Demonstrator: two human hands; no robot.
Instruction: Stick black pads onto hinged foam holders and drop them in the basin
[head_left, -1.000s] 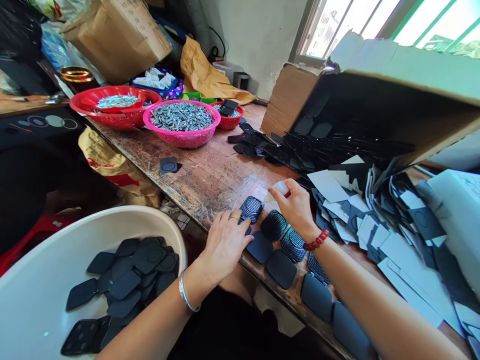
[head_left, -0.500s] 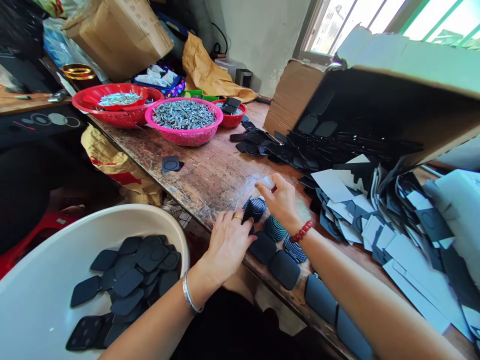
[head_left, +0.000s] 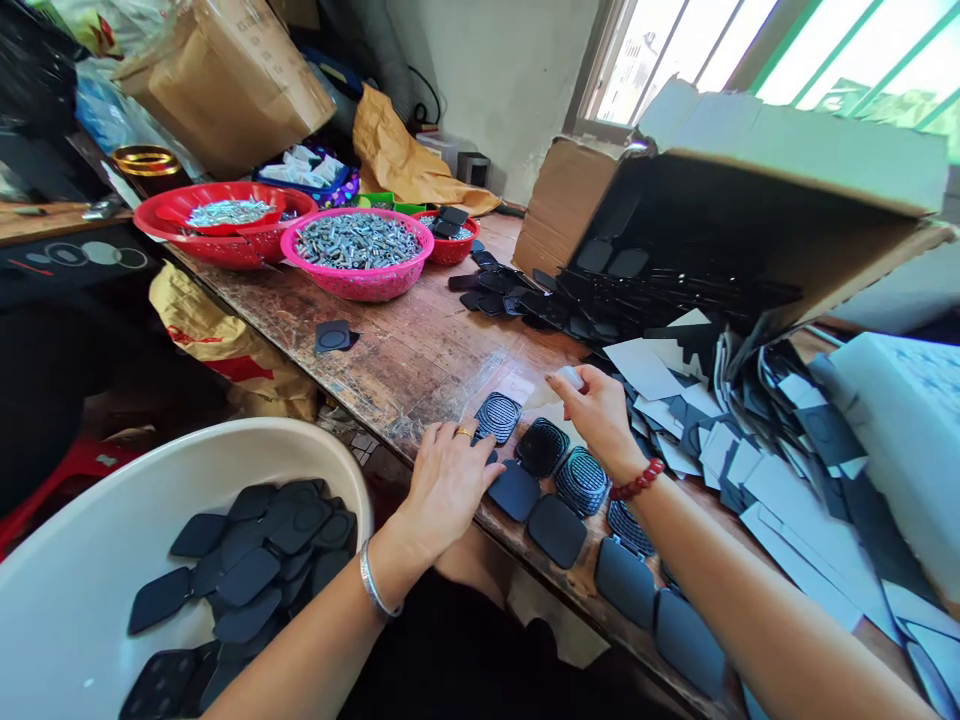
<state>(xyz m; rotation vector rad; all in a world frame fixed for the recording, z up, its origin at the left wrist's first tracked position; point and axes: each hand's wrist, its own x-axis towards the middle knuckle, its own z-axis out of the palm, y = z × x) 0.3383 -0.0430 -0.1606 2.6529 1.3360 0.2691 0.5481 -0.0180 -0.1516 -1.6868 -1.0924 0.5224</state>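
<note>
On the wooden table's front edge, my left hand (head_left: 450,485) lies with its fingers apart, the fingertips touching the near edge of a square black pad with a ringed pattern (head_left: 499,416). Whatever is under those fingers is partly hidden. To the right, my right hand (head_left: 600,415) pinches a small whitish, translucent piece (head_left: 571,377) just above the table. Between and below the hands runs a row of hinged black pads, including a shiny ringed half (head_left: 582,480) and a plain matte half (head_left: 556,530).
A white tub (head_left: 300,432) at lower left contains loose black pads. Behind stand a pink basket (head_left: 360,282) of metal parts and red basins (head_left: 187,255). A cardboard box (head_left: 551,205) spills black pieces at right, beside piled grey and white sheets (head_left: 787,510).
My right hand has moved away to the right from the pad by my left fingers, still pinching the whitish piece. That pad's ringed face now shows fully. The view has shifted slightly.
</note>
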